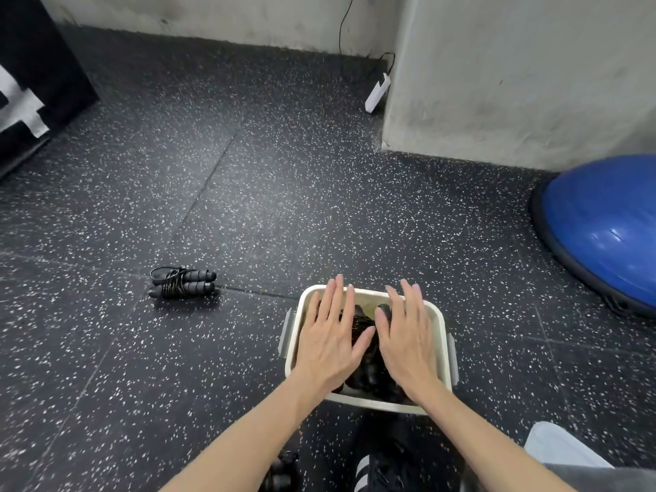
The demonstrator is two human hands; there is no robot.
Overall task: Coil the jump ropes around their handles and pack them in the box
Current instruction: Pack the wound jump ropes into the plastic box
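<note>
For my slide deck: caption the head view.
Both open hands, left hand and right hand, over the box; one coiled jump rope lies outside.

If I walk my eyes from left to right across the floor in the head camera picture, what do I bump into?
Black board with white marks → coiled jump rope → left hand → right hand → blue dome ball.

Place looks like gym or fitness room. Floor (284,207) is black rubber tiles with white speckles, seams between tiles visible, typical for training area. Blue half-dome balance trainer (603,229) stands at right, beside grey concrete wall (514,83). Coiled jump rope (182,282) with black foam handles lies on floor at left. Black panel with big white marking (32,87) leans in far left corner. Walls bare, scuffed, unfinished; thin black cable (342,30) runs down wall to white device (377,93).
</note>
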